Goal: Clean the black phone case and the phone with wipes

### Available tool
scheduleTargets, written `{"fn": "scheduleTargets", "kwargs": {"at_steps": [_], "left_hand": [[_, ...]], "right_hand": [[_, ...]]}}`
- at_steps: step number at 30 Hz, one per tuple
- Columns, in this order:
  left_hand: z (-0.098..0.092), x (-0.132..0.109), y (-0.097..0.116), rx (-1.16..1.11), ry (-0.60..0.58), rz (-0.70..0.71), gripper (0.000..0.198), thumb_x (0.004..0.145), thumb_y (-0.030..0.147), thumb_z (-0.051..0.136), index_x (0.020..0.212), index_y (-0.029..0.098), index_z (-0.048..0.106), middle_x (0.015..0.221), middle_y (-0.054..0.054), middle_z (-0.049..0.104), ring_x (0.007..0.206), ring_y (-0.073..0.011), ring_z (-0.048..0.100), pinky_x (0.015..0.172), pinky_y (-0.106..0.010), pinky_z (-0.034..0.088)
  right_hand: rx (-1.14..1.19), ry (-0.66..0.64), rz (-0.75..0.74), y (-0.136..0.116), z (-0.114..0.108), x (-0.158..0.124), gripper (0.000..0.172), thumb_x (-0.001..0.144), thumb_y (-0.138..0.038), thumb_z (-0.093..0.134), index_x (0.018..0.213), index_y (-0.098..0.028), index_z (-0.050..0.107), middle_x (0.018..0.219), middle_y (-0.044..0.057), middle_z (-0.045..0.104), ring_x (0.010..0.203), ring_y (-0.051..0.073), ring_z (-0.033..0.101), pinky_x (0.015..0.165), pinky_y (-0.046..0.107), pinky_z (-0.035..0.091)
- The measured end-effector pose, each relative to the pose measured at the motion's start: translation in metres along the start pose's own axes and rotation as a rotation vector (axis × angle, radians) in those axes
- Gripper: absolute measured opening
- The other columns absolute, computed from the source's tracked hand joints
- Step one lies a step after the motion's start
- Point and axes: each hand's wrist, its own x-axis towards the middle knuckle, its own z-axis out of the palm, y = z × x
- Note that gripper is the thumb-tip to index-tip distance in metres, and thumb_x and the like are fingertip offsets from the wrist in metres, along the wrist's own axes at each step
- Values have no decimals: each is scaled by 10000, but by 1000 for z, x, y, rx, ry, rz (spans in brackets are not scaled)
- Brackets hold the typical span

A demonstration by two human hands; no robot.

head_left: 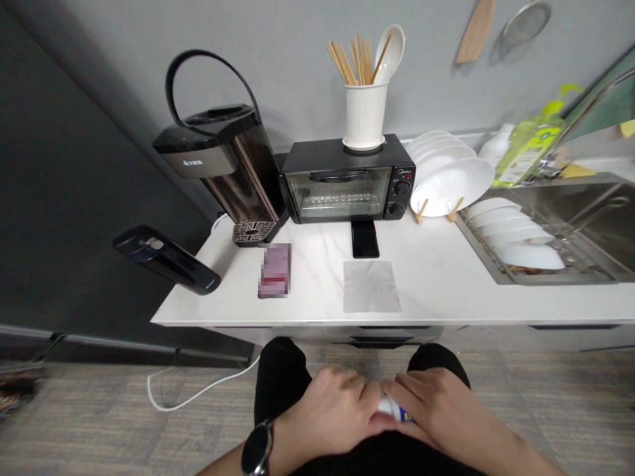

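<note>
As the left hand (330, 411) and right hand (436, 403) are held together above the lap, a white tube (391, 408) with blue print is held between them, both grips closed around it and most of it hidden. A wristwatch (257, 448) is worn on the left wrist. Well apart from the hands, a grey sheet (371, 286), a black phone (365, 238) and a blurred box (274, 271) are laid on the white marble bench (317, 311).

"Midea" on the control panel (403, 173) of the black toaster oven (337, 188), small unreadable logo on the water dispenser (192, 162) left of the oven
</note>
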Motion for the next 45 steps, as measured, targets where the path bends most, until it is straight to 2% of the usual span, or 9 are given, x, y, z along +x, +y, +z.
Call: {"fn": "scheduleTargets", "kwargs": {"at_steps": [7, 10, 14, 18, 21, 26, 35, 41, 45], "left_hand": [[-27, -13, -4, 40, 59, -35, 494, 1093, 554, 381, 784, 214, 561, 640, 15, 645, 517, -185, 600, 504, -349, 310], [-38, -38, -34, 115, 58, -248, 530, 1132, 451, 281, 728, 214, 529, 577, 13, 600, 467, -169, 562, 517, -335, 286], [-42, -40, -67, 15, -5, -404, 464, 1129, 448, 322, 822, 212, 578, 675, 4, 671, 572, -170, 622, 575, -314, 291], [-31, 30, -107, -240, 145, -509, 447, 1111, 422, 350, 756, 220, 531, 648, 13, 604, 583, -155, 553, 611, -297, 305], [-15, 100, -161, -393, 393, -577, 474, 1093, 478, 359, 713, 225, 489, 634, 8, 556, 615, -163, 543, 639, -293, 337], [17, 161, -226, -414, 568, -769, 492, 1095, 440, 324, 676, 232, 475, 635, -19, 564, 654, -190, 569, 654, -300, 356], [27, 158, -226, -255, 457, -770, 455, 1104, 448, 359, 831, 230, 651, 769, -61, 708, 748, -225, 647, 712, -306, 389], [24, 162, -228, -262, 456, -780, 455, 1109, 435, 354, 861, 225, 672, 765, -58, 712, 738, -223, 644, 705, -305, 378], [25, 160, -229, -257, 466, -778, 453, 1110, 437, 355, 866, 220, 670, 768, -62, 712, 736, -223, 640, 699, -308, 364]], "right_hand": [[-34, 118, 25, 15, -21, -23, 313, 1111, -465, 414, 995, -243, 602, 701, -16, 675, 550, 166, 637, 513, 312, 382], [-142, 286, 342, 64, -42, -60, 225, 1053, -445, 564, 1111, -242, 642, 688, -17, 699, 480, 151, 626, 490, 281, 384], [286, 255, 725, 97, -43, -71, 335, 1017, -567, 562, 1125, -253, 611, 677, -29, 662, 545, 172, 631, 573, 289, 466], [965, 225, 667, 79, -15, -9, 320, 1041, -523, 544, 901, -237, 574, 757, -19, 595, 678, 136, 582, 700, 278, 485], [1598, 367, 613, 67, 3, 42, 324, 1005, -563, 568, 981, -241, 562, 792, -47, 512, 512, 73, 427, 498, 226, 388], [1956, 397, 537, 72, 15, 77, 352, 972, -515, 622, 1235, -297, 542, 742, -92, 434, 433, 44, 229, 390, 173, 258], [1216, 277, 543, 101, 5, 57, 502, 1055, -576, 414, 1504, -356, 374, 794, -53, 524, 478, 106, 411, 479, 255, 422], [248, 60, 351, 140, -11, 67, 485, 1117, -469, 342, 1571, -317, 425, 1412, 104, 675, 992, 239, 720, 927, 406, 549], [-52, -60, 281, 157, -5, 74, 478, 1134, -432, 304, 1584, -342, 440, 1341, 102, 712, 793, 193, 711, 780, 361, 542]]}}
